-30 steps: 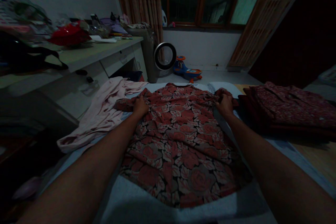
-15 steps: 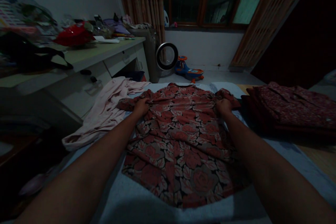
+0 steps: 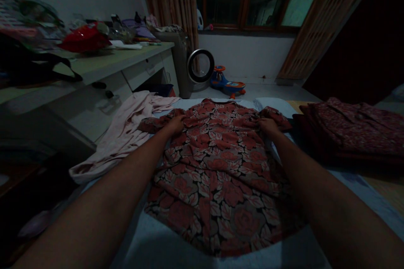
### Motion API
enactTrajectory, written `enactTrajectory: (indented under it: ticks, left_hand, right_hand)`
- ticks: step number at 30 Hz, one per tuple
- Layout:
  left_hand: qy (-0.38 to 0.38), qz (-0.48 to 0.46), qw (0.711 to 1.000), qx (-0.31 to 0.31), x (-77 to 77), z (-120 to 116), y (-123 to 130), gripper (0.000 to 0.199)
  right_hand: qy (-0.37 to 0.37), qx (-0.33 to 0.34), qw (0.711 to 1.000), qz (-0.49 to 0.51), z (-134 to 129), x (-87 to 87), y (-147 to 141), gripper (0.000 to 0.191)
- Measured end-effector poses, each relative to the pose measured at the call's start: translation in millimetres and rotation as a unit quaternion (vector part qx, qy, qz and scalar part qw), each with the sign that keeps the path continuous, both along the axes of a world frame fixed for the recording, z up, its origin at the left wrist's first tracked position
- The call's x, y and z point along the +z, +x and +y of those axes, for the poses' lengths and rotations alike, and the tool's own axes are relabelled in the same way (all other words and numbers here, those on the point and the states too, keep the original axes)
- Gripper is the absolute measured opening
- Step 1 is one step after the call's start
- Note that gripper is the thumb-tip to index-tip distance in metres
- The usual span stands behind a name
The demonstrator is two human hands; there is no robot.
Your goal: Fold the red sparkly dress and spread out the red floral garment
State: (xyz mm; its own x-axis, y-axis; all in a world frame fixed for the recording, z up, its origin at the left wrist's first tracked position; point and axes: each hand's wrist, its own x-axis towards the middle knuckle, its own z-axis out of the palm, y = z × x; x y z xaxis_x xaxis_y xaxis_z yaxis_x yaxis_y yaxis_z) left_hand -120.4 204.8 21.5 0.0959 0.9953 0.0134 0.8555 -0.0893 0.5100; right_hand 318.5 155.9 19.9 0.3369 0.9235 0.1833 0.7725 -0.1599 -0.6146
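A short-sleeved floral shirt [image 3: 217, 159], red with grey leaves on black, lies spread on a light blue sheet [image 3: 151, 243], its collar at the far end. My left hand [image 3: 177, 125] is closed on the cloth by the left armhole. On the opposite side my right hand [image 3: 267, 127] pinches the fabric near the right sleeve. Both sets of fingertips are partly hidden by the hands and folds. Wrinkles run across the shirt between the hands.
Left of the shirt lies a crumpled pale pink garment [image 3: 126, 130]. Folded dark red clothes [image 3: 360, 126] are stacked on the right. A cluttered desk [image 3: 126, 63] stands at left; a round-framed appliance [image 3: 200, 66] and a blue-orange ride-on toy [image 3: 229, 84] are beyond the bed.
My left hand has shifted slightly inward and up along the shirt, and my right hand has moved slightly left. The left sleeve reaches a bit further outward. The view has shifted slightly.
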Motion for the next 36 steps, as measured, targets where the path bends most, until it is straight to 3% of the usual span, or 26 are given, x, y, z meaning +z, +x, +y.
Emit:
enactTrajectory:
  ticks: [3, 8, 12, 17, 20, 22, 25, 31, 36]
  left_hand:
    - [0.018, 0.013, 1.000, -0.008, 2.1, 1.0, 0.4, 0.046]
    - [0.057, 0.048, 0.995, 0.059, -2.7, -11.2, -2.3, 0.084]
    - [0.040, 0.069, 0.993, 0.086, 1.7, -26.3, -4.4, 0.094]
    - [0.049, 0.027, 0.998, 0.035, 21.8, -57.0, -18.7, 0.072]
    - [-0.014, -0.004, 1.000, -0.014, 26.9, -87.0, -34.0, 0.053]
    - [-0.066, -0.040, 0.996, -0.045, 25.9, -109.8, -43.4, 0.049]
    - [-0.113, -0.080, 0.990, -0.030, 21.8, -144.7, -52.2, 0.054]
    - [-0.113, -0.119, 0.986, -0.007, 14.2, -204.8, -57.8, 0.074]
    - [-0.089, -0.155, 0.983, 0.028, 7.3, -233.2, -70.6, 0.070]
  right_hand:
    - [-0.004, -0.024, 1.000, -0.010, -0.3, 2.8, 6.1, 0.030]
    - [0.021, -0.072, 0.996, -0.038, -16.5, -5.7, 0.7, 0.062]
    - [0.045, -0.083, 0.990, -0.103, -40.9, -8.0, -16.8, 0.081]
    - [0.066, 0.000, 0.985, -0.162, -79.9, 12.5, -43.3, 0.060]
    - [0.007, 0.163, 0.975, -0.147, -111.9, 25.0, -71.9, 0.035]
    - [-0.016, 0.244, 0.960, -0.135, -136.8, 30.2, -96.1, 0.031]
    - [-0.047, 0.336, 0.934, -0.113, -171.5, 33.7, -131.6, 0.034]
    - [-0.053, 0.333, 0.930, -0.142, -201.1, 20.7, -171.6, 0.042]
    - [0.018, 0.264, 0.952, -0.157, -204.2, -2.8, -180.2, 0.036]
